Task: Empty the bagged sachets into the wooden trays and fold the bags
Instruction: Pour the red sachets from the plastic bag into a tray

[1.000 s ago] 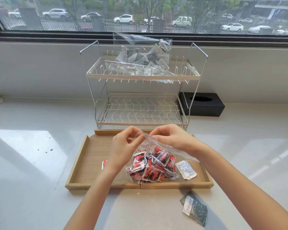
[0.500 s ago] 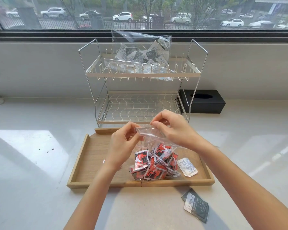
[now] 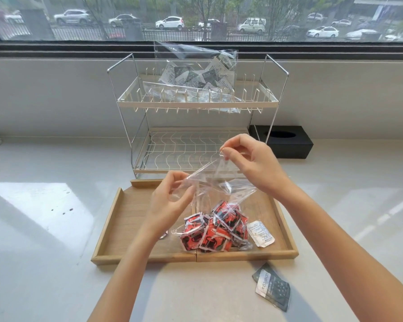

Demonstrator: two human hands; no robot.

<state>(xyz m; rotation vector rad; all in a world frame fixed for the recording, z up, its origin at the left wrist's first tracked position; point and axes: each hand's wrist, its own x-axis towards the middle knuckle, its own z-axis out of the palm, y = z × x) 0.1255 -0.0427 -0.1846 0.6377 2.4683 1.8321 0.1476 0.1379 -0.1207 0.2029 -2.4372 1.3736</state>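
Two trays (image 3: 130, 228) sat side by side on the counter (image 3: 44, 252), just in front of a 2-tier rack (image 3: 196, 135), w/ a box (image 3: 286, 145) right of the rack's bottom tier, by the wall. A bag (image 3: 219, 187) of sachets (image 3: 214, 233) rested about where the trays meet, its top pinched between left hand (image 3: 170, 203) & right hand (image 3: 249, 163) above; one loose sachet (image 3: 261, 233) lay just right of it in the right tray. Another bag (image 3: 196, 68) of sachets stood on the rack's top tier, & a packet (image 3: 272, 289) lay on the counter in front of the right tray.
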